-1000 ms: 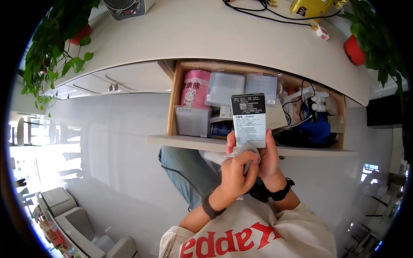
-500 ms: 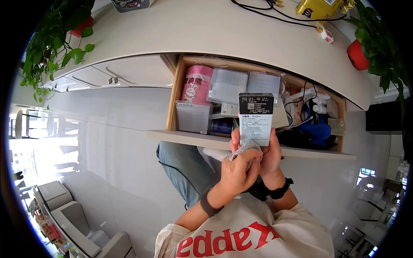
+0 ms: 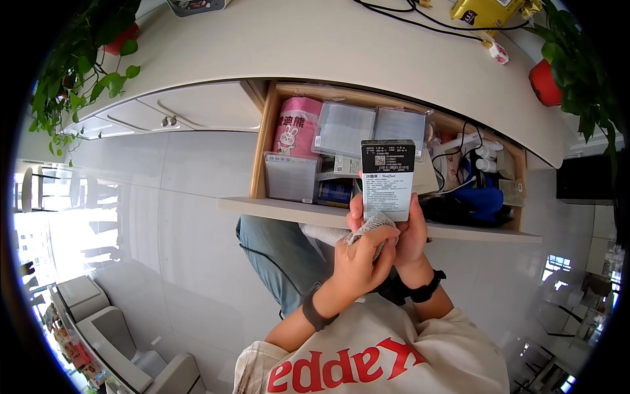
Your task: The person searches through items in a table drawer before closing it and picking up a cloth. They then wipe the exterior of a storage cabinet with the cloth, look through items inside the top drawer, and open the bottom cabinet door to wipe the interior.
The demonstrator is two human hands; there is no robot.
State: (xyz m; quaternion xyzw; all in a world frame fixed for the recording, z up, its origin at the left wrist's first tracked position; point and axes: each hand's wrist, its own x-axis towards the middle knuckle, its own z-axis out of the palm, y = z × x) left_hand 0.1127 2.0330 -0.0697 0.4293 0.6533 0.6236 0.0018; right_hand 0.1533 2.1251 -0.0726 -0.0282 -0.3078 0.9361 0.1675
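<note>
My right hand (image 3: 411, 240) is wrapped round a small light-blue and black box (image 3: 388, 187), thumb along its right edge and fingertips showing at its left. The box stands upright, its printed side with small text and a square code towards me. My left hand (image 3: 361, 266) pinches a crumpled grey knitted cloth (image 3: 378, 223), which touches the lower end of the box. Behind the box is an open drawer (image 3: 289, 209), with clear plastic cases (image 3: 347, 129), a pink pack with a rabbit on it (image 3: 296, 126) and a dark blue box (image 3: 335, 192).
On the drawer's right side lie white bottles (image 3: 487, 157), cables and a blue cloth-like item (image 3: 479, 202). The countertop (image 3: 289, 39) above holds black cables (image 3: 420, 18), a yellow pack (image 3: 485, 12) and a red plant pot (image 3: 545, 84). Cabinet doors (image 3: 190, 108) stand to the left.
The cloth and my left hand have shifted slightly at the lower end of the box. My right hand keeps its hold, and the whole view has moved a little.
</note>
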